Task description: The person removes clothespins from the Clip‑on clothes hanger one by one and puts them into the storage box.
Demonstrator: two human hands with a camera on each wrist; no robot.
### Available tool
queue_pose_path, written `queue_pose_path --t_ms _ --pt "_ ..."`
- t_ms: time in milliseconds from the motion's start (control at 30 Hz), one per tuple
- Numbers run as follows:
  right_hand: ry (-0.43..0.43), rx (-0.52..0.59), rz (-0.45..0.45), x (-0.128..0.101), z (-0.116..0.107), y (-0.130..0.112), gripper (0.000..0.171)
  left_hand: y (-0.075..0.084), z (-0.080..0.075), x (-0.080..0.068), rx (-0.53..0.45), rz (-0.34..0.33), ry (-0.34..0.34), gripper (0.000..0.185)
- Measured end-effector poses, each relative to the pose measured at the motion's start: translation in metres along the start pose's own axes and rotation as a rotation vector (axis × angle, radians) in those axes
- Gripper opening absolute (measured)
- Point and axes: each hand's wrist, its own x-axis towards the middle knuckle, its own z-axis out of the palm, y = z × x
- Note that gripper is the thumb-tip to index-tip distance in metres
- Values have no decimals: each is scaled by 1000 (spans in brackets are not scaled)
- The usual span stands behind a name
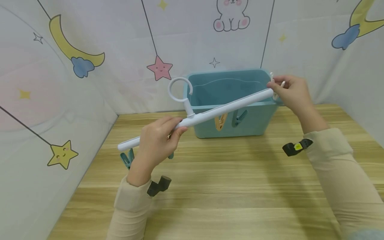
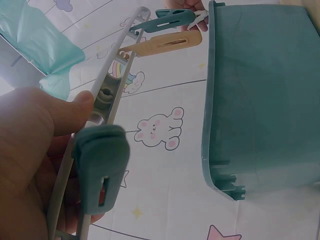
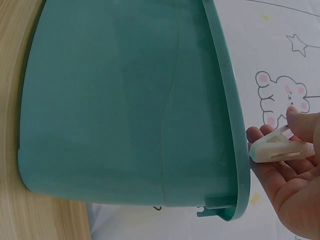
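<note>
My left hand (image 1: 159, 141) grips the white bar of a clip hanger (image 1: 231, 107) near its middle, beside the round hook (image 1: 172, 85). The bar slants up to the right. An orange clip (image 1: 219, 124) and a teal clip (image 1: 240, 118) hang from its right half; another teal clip (image 1: 127, 160) hangs near the left end. In the left wrist view, one teal clip (image 2: 102, 170) hangs right beside my left fingers. At the bar's right end, my right hand (image 1: 292, 93) pinches a white clip (image 3: 280, 150) between thumb and fingers, as the right wrist view shows.
Behind the hanger, a teal plastic bin (image 1: 207, 130) stands on the wood-grain table (image 1: 228, 186). Its rim (image 3: 237, 120) is close to my right fingers. A white cloth wall (image 1: 126, 43) with printed stars, moons and a bear encloses the back and sides.
</note>
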Motion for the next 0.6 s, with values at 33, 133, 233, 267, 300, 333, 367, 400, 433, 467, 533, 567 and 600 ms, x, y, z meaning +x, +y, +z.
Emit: queue_pose_path --t_ms 33,133,233,267,300,333,367,400,433,467,533,567,600 --pt "1 1 -2 0 1 0 58 0 0 0 1 -1 -1 25" --pt "5 3 -11 1 3 1 55 0 0 0 -3 -2 -3 25" --pt "5 1 -24 1 5 2 52 0 0 0 -8 -5 -11 25" --pt "4 -2 -29 1 6 2 51 0 0 0 -10 -6 -14 25" --pt "5 -5 -33 1 6 2 51 0 0 0 -11 -8 -16 24" --pt "3 -9 -35 1 6 2 51 0 0 0 -11 -10 -19 24" --pt "3 -15 -39 1 7 3 51 0 0 0 -11 -12 -21 24" --pt "2 -20 -42 1 7 3 51 0 0 0 -12 -14 -22 24" --pt "0 -25 -45 1 8 3 51 0 0 0 -13 -17 -24 24" --pt "-1 -31 -49 1 8 4 51 0 0 0 -13 -19 -24 24" --pt "-6 -37 -58 2 9 5 50 0 0 0 -14 -22 -26 24" --pt "-10 -39 -65 3 10 6 48 0 0 0 -14 -24 -28 24" --pt "-17 -38 -67 3 10 7 48 0 0 0 -15 -25 -30 24"
